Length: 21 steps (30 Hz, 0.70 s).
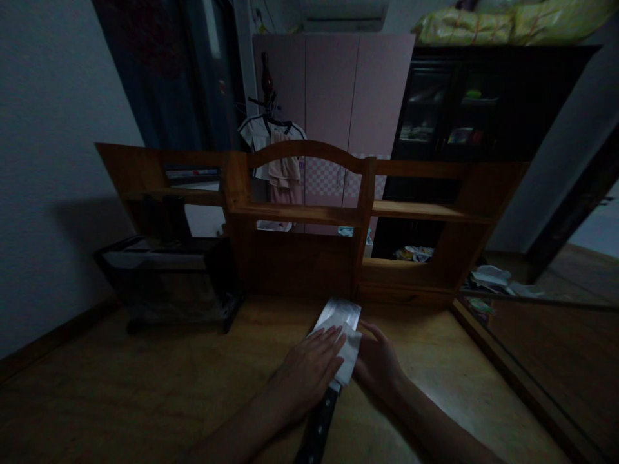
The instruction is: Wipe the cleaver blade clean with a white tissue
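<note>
A cleaver (344, 309) lies on the wooden table, its broad metal blade pointing away from me and its black riveted handle (322, 422) towards me. White tissue paper (349, 354) covers much of the blade. My left hand (312, 367) rests flat over the tissue and blade, fingers stretched out and slightly apart. Beside the right edge of the blade is my right hand (380, 361), its thumb held away from the paper. Its other fingers are partly hidden next to the tissue, and whether they touch the blade cannot be made out.
The wooden table (193, 386) has a low shelf unit (300, 212) along its back. A dark, glass-sided box-like appliance (167, 283) stands at the left. A raised wooden edge (512, 380) borders the right side. Pink wardrobe doors (329, 96) are behind. The room is dim.
</note>
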{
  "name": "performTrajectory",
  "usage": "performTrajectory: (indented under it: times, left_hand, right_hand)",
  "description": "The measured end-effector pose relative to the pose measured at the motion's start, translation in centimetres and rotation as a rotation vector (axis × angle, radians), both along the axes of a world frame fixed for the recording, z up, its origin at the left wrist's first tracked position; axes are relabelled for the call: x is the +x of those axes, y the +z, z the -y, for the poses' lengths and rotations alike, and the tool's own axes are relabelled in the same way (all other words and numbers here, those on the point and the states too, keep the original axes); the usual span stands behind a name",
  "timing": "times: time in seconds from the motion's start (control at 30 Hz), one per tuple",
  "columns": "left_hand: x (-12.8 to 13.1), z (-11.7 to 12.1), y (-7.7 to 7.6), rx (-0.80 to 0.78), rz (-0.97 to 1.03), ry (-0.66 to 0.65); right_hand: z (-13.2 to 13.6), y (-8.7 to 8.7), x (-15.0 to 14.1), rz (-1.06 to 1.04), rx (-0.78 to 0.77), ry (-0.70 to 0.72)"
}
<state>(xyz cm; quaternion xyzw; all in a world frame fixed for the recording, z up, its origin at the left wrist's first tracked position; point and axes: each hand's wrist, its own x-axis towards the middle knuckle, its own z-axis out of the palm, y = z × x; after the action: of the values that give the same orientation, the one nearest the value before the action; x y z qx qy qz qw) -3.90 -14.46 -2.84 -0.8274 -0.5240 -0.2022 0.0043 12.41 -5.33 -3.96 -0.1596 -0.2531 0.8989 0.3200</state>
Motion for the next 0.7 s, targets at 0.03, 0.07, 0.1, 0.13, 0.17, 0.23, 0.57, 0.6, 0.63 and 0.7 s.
performTrajectory:
  times: [0.03,0.07,0.1,0.13,0.17,0.23,0.57,0.6,0.63,0.7]
  left_hand:
    - [-0.1,-0.1,-0.3,0.013,-0.005,0.037]
    - [-0.3,-0.3,-0.6,0.027,-0.008,0.074]
    - [-0.4,-0.5,-0.9,0.041,-0.008,0.113]
    - [-0.6,-0.7,-1.1,0.056,-0.003,0.15]
    - [-0.8,-0.9,-1.4,0.071,0.006,0.183]
    - [-1.2,-1.2,-1.7,0.096,0.03,0.23]
    - [-1.4,-1.0,-1.3,0.07,0.068,0.173]
    - [-1.2,-0.9,-1.1,0.057,0.06,0.147]
    - [-1.0,-0.8,-0.9,0.042,0.052,0.12]
    - [-0.5,-0.4,-0.4,0.012,0.041,0.069]
  right_hand:
    - [0.0,-0.1,0.0,-0.014,-0.006,0.007]
    - [-0.1,-0.2,0.0,-0.031,-0.013,0.015]
    - [-0.1,-0.3,0.0,-0.05,-0.021,0.023]
    - [-0.2,-0.4,0.1,-0.067,-0.029,0.03]
    - [-0.2,-0.5,0.1,-0.078,-0.036,0.035]
    - [-0.2,-0.7,0.2,-0.08,-0.042,0.033]
    - [-0.3,-0.8,0.2,-0.035,-0.012,0.018]
    - [-0.3,-0.7,0.2,-0.033,-0.008,0.018]
    - [-0.2,-0.6,0.2,-0.032,-0.002,0.019]
    - [-0.2,-0.4,0.1,-0.035,0.015,0.011]
